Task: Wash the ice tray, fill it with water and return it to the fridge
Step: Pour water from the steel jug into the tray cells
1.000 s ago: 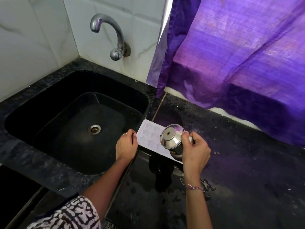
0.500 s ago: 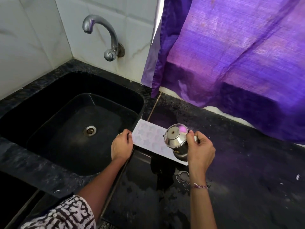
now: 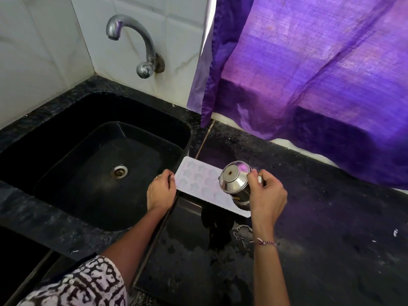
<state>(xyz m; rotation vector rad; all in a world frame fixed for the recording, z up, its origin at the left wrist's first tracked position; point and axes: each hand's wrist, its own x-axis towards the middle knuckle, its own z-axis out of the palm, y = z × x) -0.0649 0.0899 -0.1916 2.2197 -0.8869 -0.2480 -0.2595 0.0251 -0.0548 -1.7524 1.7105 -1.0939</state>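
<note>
A white ice tray (image 3: 199, 178) with star-shaped moulds lies flat on the black counter, just right of the sink. My left hand (image 3: 160, 191) grips its near-left end. My right hand (image 3: 266, 194) holds a small steel cup (image 3: 235, 182) tipped on its side over the tray's right half, its base turned towards me and its mouth facing down and away. The cup and my right hand hide the tray's right end. Whether water is flowing out of the cup cannot be seen.
The black sink (image 3: 66, 131) with its drain (image 3: 119, 172) lies to the left, under a steel wall tap (image 3: 134, 40) that is not running. A purple curtain (image 3: 309, 74) hangs behind the wet granite counter (image 3: 331, 228).
Both hands keep their grip on the tray and the tilted cup. The cup sits a little farther right along the tray than a second ago; the view has shifted slightly.
</note>
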